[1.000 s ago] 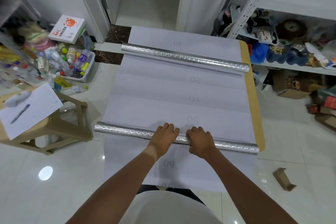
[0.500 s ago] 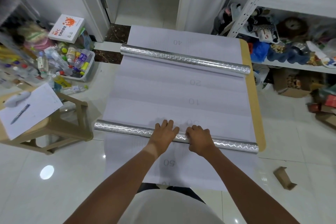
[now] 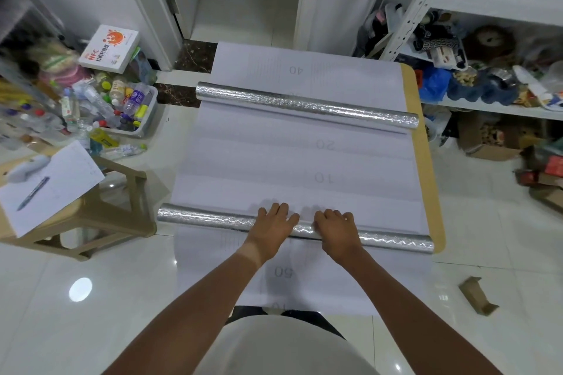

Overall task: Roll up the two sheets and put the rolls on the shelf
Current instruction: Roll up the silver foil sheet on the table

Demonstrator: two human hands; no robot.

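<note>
Both hands (image 3: 304,228) atop near roll (image 3: 207,218)

both arms stretched forward | left hand (image 3: 272,224) palm down, fingers pretty straight | right hand (image 3: 335,227) palm down beside it, fingers slightly bent

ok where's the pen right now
In the head view, far left: the pen lies on a sheet of paper atop the stool.

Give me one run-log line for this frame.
stage: rolling near sheet | left hand: pressing on near roll | right hand: on same roll | far roll: on table, untouched | shelf: no rolls yet
</note>
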